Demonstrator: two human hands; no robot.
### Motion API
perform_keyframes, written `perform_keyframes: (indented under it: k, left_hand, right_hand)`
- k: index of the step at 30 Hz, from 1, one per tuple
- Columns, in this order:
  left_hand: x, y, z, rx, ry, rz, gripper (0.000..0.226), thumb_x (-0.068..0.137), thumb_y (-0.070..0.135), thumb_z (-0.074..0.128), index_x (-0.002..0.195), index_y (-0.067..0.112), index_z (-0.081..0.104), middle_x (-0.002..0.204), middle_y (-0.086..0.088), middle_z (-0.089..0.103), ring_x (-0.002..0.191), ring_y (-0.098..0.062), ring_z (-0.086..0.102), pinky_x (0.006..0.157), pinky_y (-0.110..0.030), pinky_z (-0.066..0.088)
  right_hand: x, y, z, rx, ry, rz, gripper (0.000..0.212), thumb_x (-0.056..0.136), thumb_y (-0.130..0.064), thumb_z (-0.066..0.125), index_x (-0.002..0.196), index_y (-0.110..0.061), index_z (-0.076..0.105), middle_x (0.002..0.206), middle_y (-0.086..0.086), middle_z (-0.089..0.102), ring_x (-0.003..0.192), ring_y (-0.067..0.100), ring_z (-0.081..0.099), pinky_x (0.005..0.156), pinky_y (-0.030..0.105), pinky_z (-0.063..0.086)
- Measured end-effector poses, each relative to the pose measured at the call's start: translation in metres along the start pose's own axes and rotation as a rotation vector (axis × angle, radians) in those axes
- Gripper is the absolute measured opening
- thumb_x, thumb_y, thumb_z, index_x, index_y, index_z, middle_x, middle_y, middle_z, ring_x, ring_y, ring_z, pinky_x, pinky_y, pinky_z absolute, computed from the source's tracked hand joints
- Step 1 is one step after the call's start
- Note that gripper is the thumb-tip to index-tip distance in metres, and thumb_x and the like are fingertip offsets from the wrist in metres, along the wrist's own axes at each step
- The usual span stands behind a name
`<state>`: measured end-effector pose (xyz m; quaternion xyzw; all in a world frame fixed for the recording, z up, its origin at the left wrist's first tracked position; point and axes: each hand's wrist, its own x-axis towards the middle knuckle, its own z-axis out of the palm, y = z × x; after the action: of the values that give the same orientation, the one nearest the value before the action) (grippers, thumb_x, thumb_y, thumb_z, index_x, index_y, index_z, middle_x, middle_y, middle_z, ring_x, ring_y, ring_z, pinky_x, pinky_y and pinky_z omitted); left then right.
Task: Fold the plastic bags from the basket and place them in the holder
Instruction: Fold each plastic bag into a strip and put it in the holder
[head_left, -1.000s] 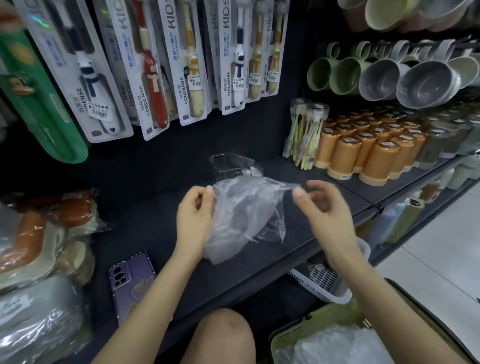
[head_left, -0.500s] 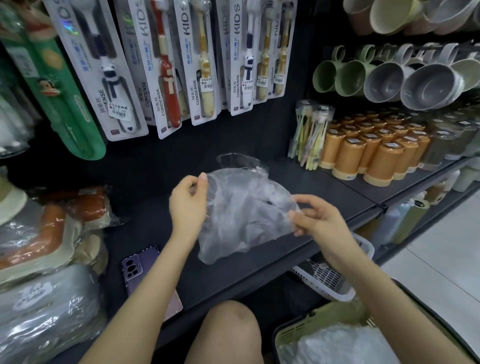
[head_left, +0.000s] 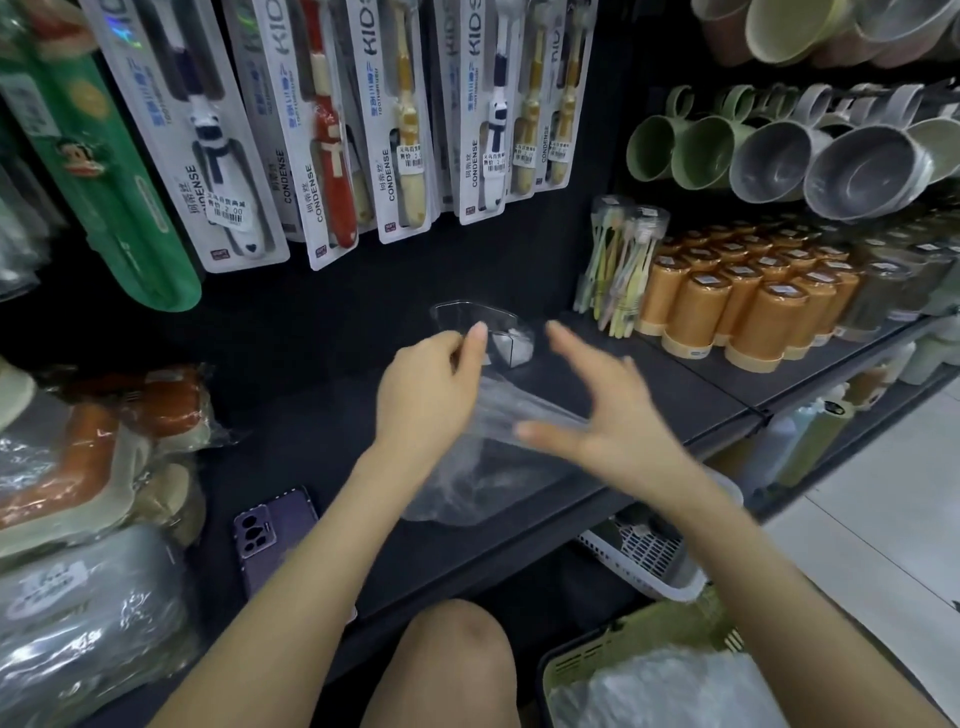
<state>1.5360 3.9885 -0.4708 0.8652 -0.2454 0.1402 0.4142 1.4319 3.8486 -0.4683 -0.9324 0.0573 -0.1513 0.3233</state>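
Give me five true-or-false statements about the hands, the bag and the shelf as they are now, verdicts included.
1. The left hand pinches the clear plastic bag. True.
2. The right hand is clenched in a fist. False: its fingers are spread open.
3. The green basket holds more plastic bags. True.
4. The purple phone lies in the green basket. False: it lies on the dark shelf, beside the left forearm.
5. The clear holder stands on the shelf beyond the hands. True.
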Motion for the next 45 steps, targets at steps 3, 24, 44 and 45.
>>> perform_keyframes:
  k: [3, 24, 44, 45]
  left_hand:
    - [0.000, 0.009, 0.000, -0.229, 0.000, -0.102, 0.061, 0.099, 0.051, 0.034, 0.084, -0.001, 0.061, 0.079, -0.014, 0.064, 0.072, -0.023, 0.057, 0.069, -0.035, 0.045]
    - [-0.041, -0.062, -0.014, -0.961, -0.058, -0.557, 0.012, 0.087, 0.010, 0.059, 0.087, 0.009, 0.071, 0.084, -0.003, 0.073, 0.084, -0.022, 0.064, 0.076, -0.030, 0.053]
    - [-0.018, -0.082, 0.042, -0.889, 0.346, -0.954, 0.041, 0.096, 0.029, 0.060, 0.060, 0.015, 0.045, 0.057, -0.001, 0.052, 0.054, -0.015, 0.049, 0.050, -0.027, 0.045]
    - [-0.019, -0.083, 0.046, -0.857, 0.354, -0.952, 0.038, 0.097, 0.029, 0.057, 0.064, 0.014, 0.047, 0.058, -0.002, 0.052, 0.052, -0.015, 0.048, 0.047, -0.026, 0.043]
  right_hand:
    - [0.013, -0.009, 0.032, 0.040, 0.078, -0.052, 0.038, 0.086, -0.039, 0.067, 0.120, -0.021, 0.063, 0.112, -0.003, 0.068, 0.107, 0.014, 0.060, 0.109, 0.044, 0.035]
    - [0.052, 0.050, -0.011, 0.655, 0.359, 0.149, 0.047, 0.097, -0.016, 0.055, 0.052, -0.014, 0.044, 0.050, -0.006, 0.042, 0.052, 0.007, 0.039, 0.064, 0.022, 0.036]
    - [0.020, 0.043, 0.024, 0.334, 0.217, 0.091, 0.070, 0.074, -0.074, 0.054, 0.125, -0.027, 0.060, 0.119, -0.013, 0.063, 0.111, 0.002, 0.057, 0.098, 0.029, 0.044]
    - [0.003, 0.046, 0.033, 0.309, 0.075, 0.152, 0.076, 0.069, -0.083, 0.051, 0.122, -0.030, 0.062, 0.110, -0.015, 0.066, 0.104, 0.000, 0.059, 0.095, 0.031, 0.047]
